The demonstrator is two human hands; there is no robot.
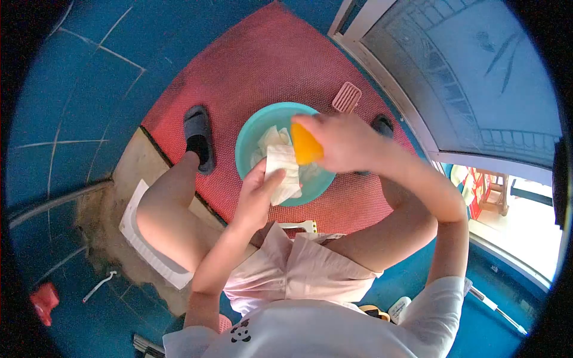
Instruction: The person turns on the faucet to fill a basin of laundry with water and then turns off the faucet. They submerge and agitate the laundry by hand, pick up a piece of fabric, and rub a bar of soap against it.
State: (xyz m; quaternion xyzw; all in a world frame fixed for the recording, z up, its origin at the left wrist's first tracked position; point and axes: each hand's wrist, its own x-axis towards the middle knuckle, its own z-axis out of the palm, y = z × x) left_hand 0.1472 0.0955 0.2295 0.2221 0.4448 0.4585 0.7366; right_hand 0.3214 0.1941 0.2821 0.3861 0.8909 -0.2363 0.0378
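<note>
My left hand (259,194) is closed on a piece of white cloth (282,173), with the thumb on top and the folds hanging over the near rim of a turquoise basin (246,134). My right hand (349,143), slightly blurred, grips an orange bar of soap (305,144). The soap is right beside the upper edge of the held cloth; whether they touch I cannot tell. More whitish cloth (271,137) lies bunched inside the basin, partly hidden behind my hands.
The basin stands on a red mat (262,65) between my feet in grey slippers (199,128). A pink soap dish (347,97) lies beyond the basin. A white-handled brush (298,227) is near my shorts. Blue tiled wall is left, a frosted door (477,77) right.
</note>
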